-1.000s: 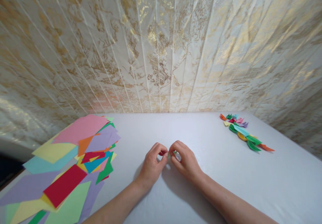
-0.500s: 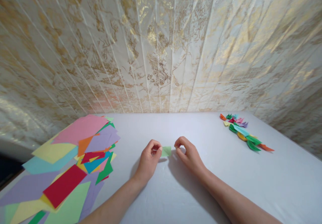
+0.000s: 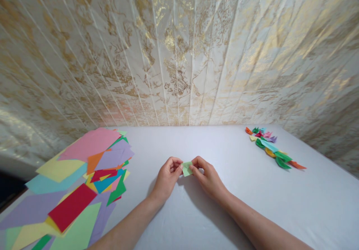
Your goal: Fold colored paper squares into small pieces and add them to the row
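Observation:
A small light green paper square (image 3: 187,169) is held up between my hands over the middle of the white table (image 3: 179,216). My left hand (image 3: 169,176) pinches its left edge between thumb and fingers. On the opposite side, the thumb and index finger of my right hand (image 3: 204,173) grip the right edge. A faint crease shows on the paper near its top. The other fingers of both hands are curled.
Many coloured paper sheets lie overlapping on the left, among them a pink sheet (image 3: 89,144) and a red rectangle (image 3: 72,207). Small folded paper pieces (image 3: 269,145) form a cluster at the back right. A patterned gold and white curtain (image 3: 179,55) hangs behind the table.
My right hand has moved left and closed on the paper's right edge, where it was apart from it before. The paper has tilted slightly.

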